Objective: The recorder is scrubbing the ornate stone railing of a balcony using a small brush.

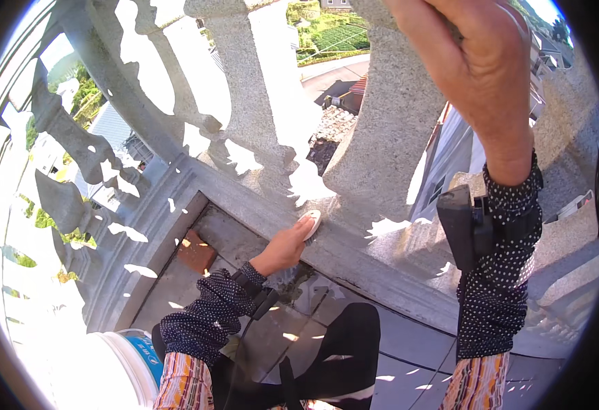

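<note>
My left hand (pixel 281 250) grips a scrub brush (pixel 311 224) with a pale oval back. Its bristles are against the base ledge (pixel 238 197) of a stone balustrade, below the balusters. Raised at the upper right, my right hand (pixel 476 61) is in front of a thick stone baluster (pixel 381 102). The top edge of the picture cuts off its fingers, so what they hold or touch is hidden.
A brick (pixel 196 251) lies on the tiled floor (pixel 289 328) by the ledge's corner. At lower left stands a white bucket (pixel 110 366) with a blue label bearing writing. My bent knee (pixel 350 338) is close to the ledge. Roofs and greenery show far below, through the balusters.
</note>
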`<state>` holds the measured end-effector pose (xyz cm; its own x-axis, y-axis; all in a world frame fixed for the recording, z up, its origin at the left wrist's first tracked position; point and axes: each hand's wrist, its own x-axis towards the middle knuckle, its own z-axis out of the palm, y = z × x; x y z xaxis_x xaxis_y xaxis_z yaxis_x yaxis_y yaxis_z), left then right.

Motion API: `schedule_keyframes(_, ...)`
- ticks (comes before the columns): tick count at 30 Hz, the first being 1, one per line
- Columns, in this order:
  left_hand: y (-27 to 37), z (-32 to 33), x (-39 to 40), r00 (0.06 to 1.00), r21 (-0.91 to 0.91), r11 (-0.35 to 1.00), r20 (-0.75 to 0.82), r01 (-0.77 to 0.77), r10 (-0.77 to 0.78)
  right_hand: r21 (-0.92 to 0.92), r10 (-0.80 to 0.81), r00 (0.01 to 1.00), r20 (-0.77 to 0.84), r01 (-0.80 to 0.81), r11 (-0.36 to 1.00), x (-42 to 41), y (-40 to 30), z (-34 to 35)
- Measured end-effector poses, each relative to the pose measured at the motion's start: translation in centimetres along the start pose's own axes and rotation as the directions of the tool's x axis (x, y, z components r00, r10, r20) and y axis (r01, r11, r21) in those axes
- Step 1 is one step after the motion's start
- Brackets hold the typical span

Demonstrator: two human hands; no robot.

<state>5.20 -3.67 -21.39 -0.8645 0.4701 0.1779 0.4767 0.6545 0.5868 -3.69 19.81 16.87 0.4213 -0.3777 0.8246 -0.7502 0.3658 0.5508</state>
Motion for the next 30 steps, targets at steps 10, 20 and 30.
schedule_keyframes(10,5.3,-4.1,1.9,0.922,0.236,0.972,-0.376,-0.004,0.095,0.025,-0.018,0.998,-0.059,0.019,1.0,-0.4,0.0,0.9)
schedule_keyframes(20,2.0,-5.5,5.2,0.999,0.663,0.748,0.015,-0.034,0.031,0.084,0.156,0.942,0.298,-0.188,0.979,1.0,-1.1,-2.4)
schedule_keyframes(30,-0.6,-4.8,7.7,0.986,0.65,0.754,-0.04,-0.097,0.162,-0.1,0.101,0.982,0.161,-0.086,0.991,0.6,-1.1,-0.8)
